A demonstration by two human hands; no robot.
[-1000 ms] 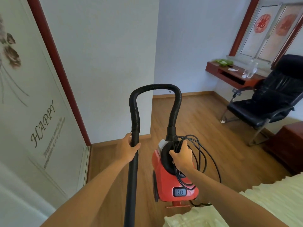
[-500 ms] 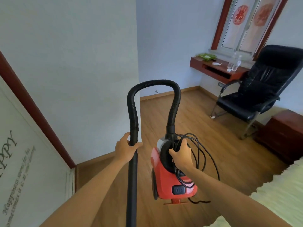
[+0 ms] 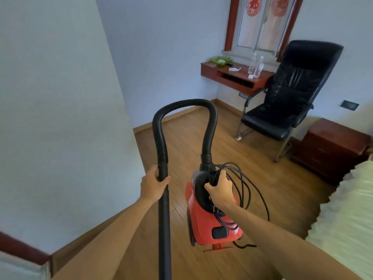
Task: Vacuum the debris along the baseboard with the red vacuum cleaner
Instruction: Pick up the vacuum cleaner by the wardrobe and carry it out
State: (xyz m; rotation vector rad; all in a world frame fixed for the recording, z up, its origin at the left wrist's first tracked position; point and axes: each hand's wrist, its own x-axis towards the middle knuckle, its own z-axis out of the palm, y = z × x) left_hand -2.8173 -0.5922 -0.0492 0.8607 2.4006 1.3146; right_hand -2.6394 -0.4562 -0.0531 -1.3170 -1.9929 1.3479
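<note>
1. Wood-grain flooring [image 3: 232,142] in a warm brown covers the room, and a matching baseboard [image 3: 175,115] runs along the foot of the pale walls [image 3: 60,98] into the far corner.
2. My left hand [image 3: 153,183] is wrapped around the black wand [image 3: 163,219] just below the point where the ribbed hose [image 3: 181,104] joins it; fingers curled tight round the tube.
3. My right hand [image 3: 220,189] grips the black carry handle on top of the red vacuum cleaner [image 3: 210,225], fingers closed over it together with loops of the black power cord [image 3: 248,190].
4. The vacuum sits directly in front of me, between my arms, tilted with its rear end toward me; I cannot tell whether it touches the floor.
5. The hose arches up from the vacuum's front and over to the wand.
6. Far right, a black leather chair [image 3: 292,93] stands beside a reddish wall shelf [image 3: 234,74] carrying two clear bottles [image 3: 256,65], under a red-framed window [image 3: 262,23].
7. A dark red cabinet [image 3: 331,148] stands near the chair, and pale bedding [image 3: 343,229] fills the lower right edge.
</note>
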